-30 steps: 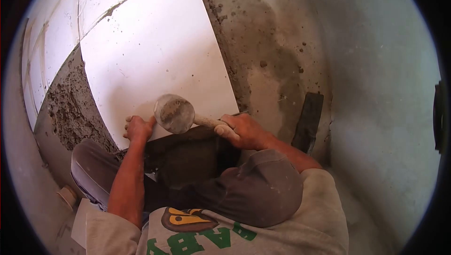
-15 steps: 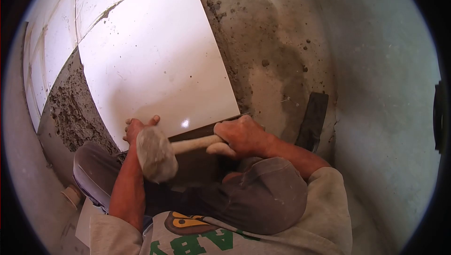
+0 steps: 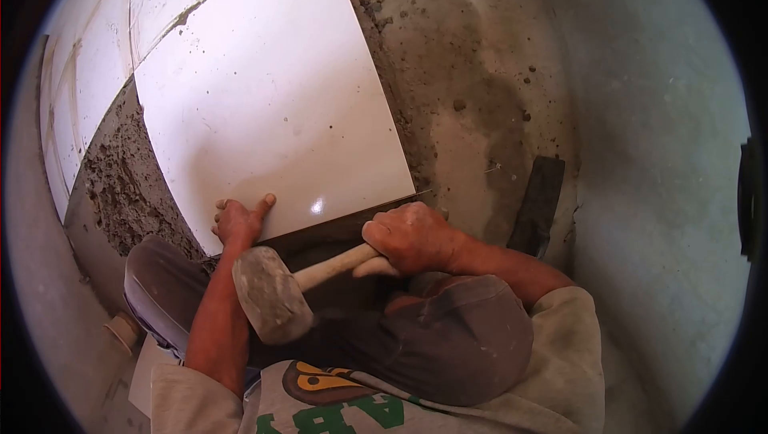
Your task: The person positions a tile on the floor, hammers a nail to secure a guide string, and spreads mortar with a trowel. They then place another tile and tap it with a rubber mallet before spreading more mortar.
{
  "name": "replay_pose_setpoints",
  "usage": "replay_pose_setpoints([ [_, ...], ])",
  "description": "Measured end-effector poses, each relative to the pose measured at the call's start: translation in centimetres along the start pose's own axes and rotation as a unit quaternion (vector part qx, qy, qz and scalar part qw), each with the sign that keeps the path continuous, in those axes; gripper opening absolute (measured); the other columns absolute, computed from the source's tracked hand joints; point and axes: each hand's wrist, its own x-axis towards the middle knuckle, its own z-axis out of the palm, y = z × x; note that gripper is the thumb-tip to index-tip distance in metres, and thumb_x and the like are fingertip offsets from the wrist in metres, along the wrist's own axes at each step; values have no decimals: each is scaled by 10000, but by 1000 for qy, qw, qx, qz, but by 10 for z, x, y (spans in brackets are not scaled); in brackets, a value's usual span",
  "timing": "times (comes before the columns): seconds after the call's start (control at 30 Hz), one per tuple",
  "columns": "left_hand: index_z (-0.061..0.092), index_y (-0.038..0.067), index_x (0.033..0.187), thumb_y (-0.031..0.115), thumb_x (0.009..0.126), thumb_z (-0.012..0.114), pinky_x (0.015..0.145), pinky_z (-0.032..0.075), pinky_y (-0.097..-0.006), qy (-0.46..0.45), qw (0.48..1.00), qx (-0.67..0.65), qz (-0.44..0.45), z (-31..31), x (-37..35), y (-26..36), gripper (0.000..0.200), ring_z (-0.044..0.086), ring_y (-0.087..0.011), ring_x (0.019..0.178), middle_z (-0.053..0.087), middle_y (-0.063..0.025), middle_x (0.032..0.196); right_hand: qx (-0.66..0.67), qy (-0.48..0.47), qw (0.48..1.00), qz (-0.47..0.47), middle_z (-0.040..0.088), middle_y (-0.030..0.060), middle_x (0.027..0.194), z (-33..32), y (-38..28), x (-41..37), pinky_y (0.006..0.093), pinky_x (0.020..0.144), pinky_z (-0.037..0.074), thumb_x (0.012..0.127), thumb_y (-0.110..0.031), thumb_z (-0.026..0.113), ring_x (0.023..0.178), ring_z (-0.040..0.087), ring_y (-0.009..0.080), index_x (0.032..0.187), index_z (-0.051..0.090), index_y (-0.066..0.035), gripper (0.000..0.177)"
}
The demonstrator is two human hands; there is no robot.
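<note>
A mallet with a large grey head (image 3: 273, 296) and a pale handle hangs in front of my body, over my forearm and lap. My right hand (image 3: 412, 238) is closed round the end of its handle, beside the near right corner of a big white tile (image 3: 280, 98). My left hand (image 3: 240, 222) rests with spread fingers on the tile's near left edge, holding nothing. Along the tile's near edge runs a dark gap (image 3: 320, 230).
Rough mortar (image 3: 132, 178) lies left of the tile, with more white tiles (image 3: 68, 106) beyond it. At right are bare, stained floor (image 3: 464, 138), a dark flat strip (image 3: 538, 202) and a grey wall (image 3: 656, 130). My knees are close to the tile.
The mallet head has dropped toward my body, and its handle slopes more steeply. My left hand stays at the tile's edge. The view has shifted slightly.
</note>
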Motion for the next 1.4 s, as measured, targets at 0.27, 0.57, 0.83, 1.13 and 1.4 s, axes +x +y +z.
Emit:
replay_pose_setpoints([
  [0.27, 258, -241, 1271, 672, 683, 643, 947, 390, -462, -31, 998, 46, 34, 9, 19, -21, 1152, 531, -403, 1099, 563, -320, 1112, -38, -88, 975, 201, 597, 175, 655, 11, 5, 12, 464, 566, 484, 860, -508, 552, 625, 613, 372, 776, 526, -37, 479],
  [0.57, 523, 1, 1199, 510, 760, 660, 867, 487, -384, 59, 993, -102, 13, -19, 9, -52, 686, 622, -371, 953, 648, -204, 1012, 33, -16, 984, 177, 545, 189, 635, 0, 24, 40, 479, 563, 412, 924, -395, 495, 633, 552, 415, 796, 478, -33, 385],
  [0.83, 596, 55, 944, 286, 867, 578, 707, 508, -380, 211, 763, -521, 319, 35, 32, -98, 244, 636, -314, 791, 666, -96, 822, 59, -112, 991, -31, 569, 203, 714, 3, -21, 91, 482, 627, 432, 927, -358, 487, 685, 564, 407, 845, 492, -16, 352],
  [1.13, 559, 20, 917, 241, 907, 508, 616, 517, -444, 149, 978, -36, 142, 2, 28, -88, 227, 639, -343, 753, 603, -200, 798, -15, -230, 971, 65, 597, 212, 743, 36, -16, 113, 494, 657, 439, 909, -376, 506, 708, 587, 415, 839, 484, -8, 375],
  [1.4, 557, 21, 932, 366, 843, 592, 621, 527, -437, 232, 960, -50, 147, 8, 23, -93, 358, 652, -354, 702, 654, -159, 724, -23, -221, 972, 77, 587, 202, 729, 47, -12, 100, 489, 643, 441, 907, -392, 498, 716, 586, 411, 822, 482, -17, 384],
])
